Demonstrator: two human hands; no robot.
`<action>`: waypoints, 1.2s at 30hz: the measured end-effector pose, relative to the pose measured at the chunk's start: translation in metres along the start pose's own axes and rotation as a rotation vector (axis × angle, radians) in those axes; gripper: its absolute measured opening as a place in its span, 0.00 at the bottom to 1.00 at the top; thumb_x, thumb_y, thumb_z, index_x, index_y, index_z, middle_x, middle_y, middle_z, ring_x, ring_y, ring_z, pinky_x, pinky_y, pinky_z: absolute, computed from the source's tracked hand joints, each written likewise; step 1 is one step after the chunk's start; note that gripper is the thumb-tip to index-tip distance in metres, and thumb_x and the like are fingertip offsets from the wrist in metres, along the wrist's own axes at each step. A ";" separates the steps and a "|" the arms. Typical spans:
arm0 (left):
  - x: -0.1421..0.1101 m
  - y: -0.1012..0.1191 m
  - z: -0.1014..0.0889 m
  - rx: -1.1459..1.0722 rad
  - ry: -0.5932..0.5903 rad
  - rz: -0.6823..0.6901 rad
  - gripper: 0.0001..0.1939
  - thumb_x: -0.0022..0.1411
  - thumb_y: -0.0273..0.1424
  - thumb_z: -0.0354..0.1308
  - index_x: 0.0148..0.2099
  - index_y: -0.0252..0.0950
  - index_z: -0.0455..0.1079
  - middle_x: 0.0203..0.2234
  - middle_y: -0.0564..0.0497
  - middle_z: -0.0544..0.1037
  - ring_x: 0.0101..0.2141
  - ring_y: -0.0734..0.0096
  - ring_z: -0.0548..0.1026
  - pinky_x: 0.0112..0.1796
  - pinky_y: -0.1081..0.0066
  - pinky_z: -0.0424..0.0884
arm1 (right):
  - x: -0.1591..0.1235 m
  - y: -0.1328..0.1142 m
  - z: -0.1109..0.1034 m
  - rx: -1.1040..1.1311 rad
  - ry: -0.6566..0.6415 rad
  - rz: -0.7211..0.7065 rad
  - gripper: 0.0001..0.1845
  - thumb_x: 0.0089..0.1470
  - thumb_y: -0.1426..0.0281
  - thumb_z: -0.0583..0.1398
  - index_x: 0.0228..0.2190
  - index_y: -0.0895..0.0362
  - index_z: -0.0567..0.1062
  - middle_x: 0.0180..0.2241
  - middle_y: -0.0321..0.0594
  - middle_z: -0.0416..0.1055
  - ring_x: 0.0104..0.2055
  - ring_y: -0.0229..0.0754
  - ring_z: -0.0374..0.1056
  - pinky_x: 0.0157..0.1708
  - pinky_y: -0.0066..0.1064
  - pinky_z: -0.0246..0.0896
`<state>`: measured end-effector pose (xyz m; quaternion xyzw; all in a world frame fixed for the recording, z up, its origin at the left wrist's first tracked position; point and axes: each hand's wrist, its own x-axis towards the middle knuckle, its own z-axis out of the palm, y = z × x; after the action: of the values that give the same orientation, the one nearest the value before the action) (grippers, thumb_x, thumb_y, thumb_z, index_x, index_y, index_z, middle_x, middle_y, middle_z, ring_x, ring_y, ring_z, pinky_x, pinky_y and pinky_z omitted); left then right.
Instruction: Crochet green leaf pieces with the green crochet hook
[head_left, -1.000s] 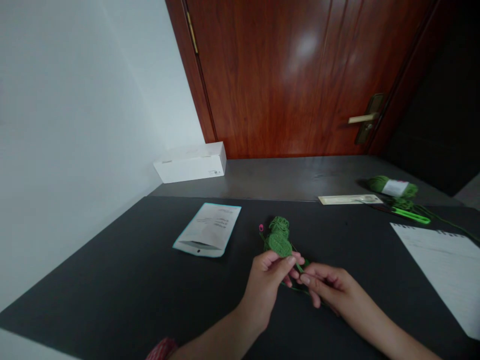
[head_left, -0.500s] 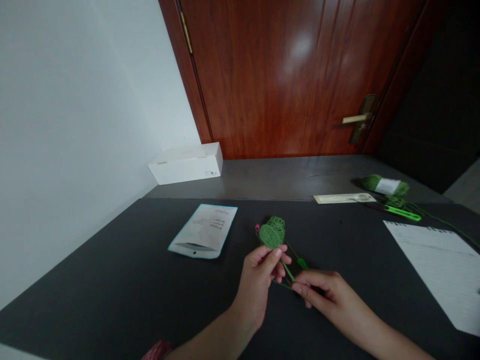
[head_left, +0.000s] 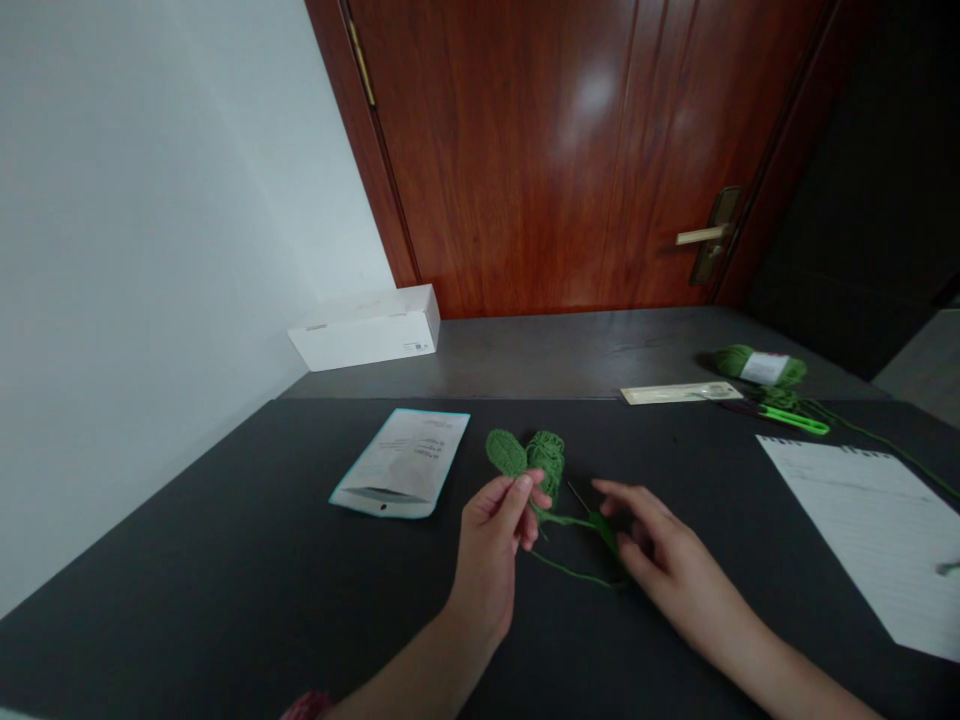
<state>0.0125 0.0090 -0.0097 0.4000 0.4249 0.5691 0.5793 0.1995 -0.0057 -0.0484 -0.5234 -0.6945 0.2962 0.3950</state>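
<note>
My left hand [head_left: 499,520] pinches the lower end of a small oval green crocheted piece [head_left: 505,452], which stands up above the fingers. Just behind it on the dark table rests a small ball of green yarn [head_left: 547,460]. A strand of yarn [head_left: 574,521] runs from the left fingers toward the right hand, and a thinner one trails lower down. My right hand [head_left: 652,535] is spread with fingers apart, over and beside a crochet hook [head_left: 602,530] with a green handle and thin metal shaft. Its fingers partly cover the handle; no grip on it shows.
A white pouch [head_left: 405,462] lies to the left, with a white box [head_left: 367,328] behind it. At the back right are a flat pale packet [head_left: 679,393], bright green-handled scissors or cutter [head_left: 795,419] and a labelled yarn skein [head_left: 761,366]. Lined paper [head_left: 862,535] lies at right.
The crocheted piece has moved left with my left hand, uncovering the yarn ball. My right hand has let go of the yarn, opened and moved up and right to the hook.
</note>
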 end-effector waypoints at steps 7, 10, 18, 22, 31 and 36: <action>-0.001 -0.001 0.000 0.065 -0.093 -0.030 0.10 0.57 0.36 0.63 0.32 0.34 0.79 0.27 0.49 0.79 0.30 0.74 0.67 0.37 0.72 0.63 | 0.004 -0.008 -0.001 0.098 0.012 0.026 0.09 0.57 0.65 0.59 0.38 0.51 0.77 0.38 0.43 0.73 0.41 0.49 0.71 0.43 0.40 0.64; -0.003 -0.004 0.002 0.054 -0.172 -0.078 0.10 0.57 0.36 0.63 0.32 0.34 0.79 0.30 0.48 0.79 0.31 0.72 0.68 0.37 0.70 0.64 | 0.003 -0.017 0.004 0.241 -0.080 0.047 0.13 0.58 0.60 0.59 0.40 0.52 0.77 0.40 0.44 0.74 0.34 0.43 0.72 0.34 0.34 0.68; -0.004 -0.009 0.001 0.031 -0.228 -0.141 0.08 0.55 0.34 0.65 0.31 0.33 0.79 0.31 0.48 0.78 0.28 0.75 0.64 0.33 0.72 0.60 | 0.006 -0.017 0.014 0.522 -0.271 0.204 0.24 0.52 0.49 0.61 0.36 0.57 0.77 0.21 0.32 0.69 0.11 0.27 0.54 0.12 0.24 0.52; -0.002 -0.008 0.002 -0.029 -0.206 -0.154 0.09 0.53 0.34 0.66 0.29 0.33 0.78 0.28 0.49 0.77 0.26 0.77 0.63 0.31 0.72 0.59 | 0.008 -0.014 0.014 0.577 -0.268 0.252 0.23 0.48 0.49 0.64 0.27 0.58 0.76 0.19 0.32 0.68 0.11 0.27 0.53 0.11 0.23 0.49; -0.001 -0.007 0.002 -0.071 -0.203 -0.168 0.06 0.53 0.31 0.66 0.31 0.32 0.79 0.25 0.50 0.75 0.27 0.77 0.64 0.31 0.73 0.59 | 0.008 -0.025 0.009 0.689 -0.254 0.263 0.23 0.50 0.51 0.64 0.39 0.56 0.74 0.27 0.35 0.73 0.13 0.27 0.56 0.15 0.24 0.52; -0.002 -0.004 0.003 -0.089 -0.201 -0.181 0.06 0.53 0.30 0.67 0.33 0.32 0.80 0.25 0.50 0.74 0.27 0.77 0.65 0.30 0.73 0.59 | 0.009 -0.023 0.009 0.705 -0.237 0.296 0.20 0.47 0.54 0.67 0.28 0.60 0.76 0.20 0.31 0.66 0.13 0.26 0.52 0.14 0.22 0.46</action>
<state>0.0172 0.0074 -0.0129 0.3888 0.3734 0.4898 0.6852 0.1792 -0.0030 -0.0317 -0.4127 -0.5080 0.6282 0.4206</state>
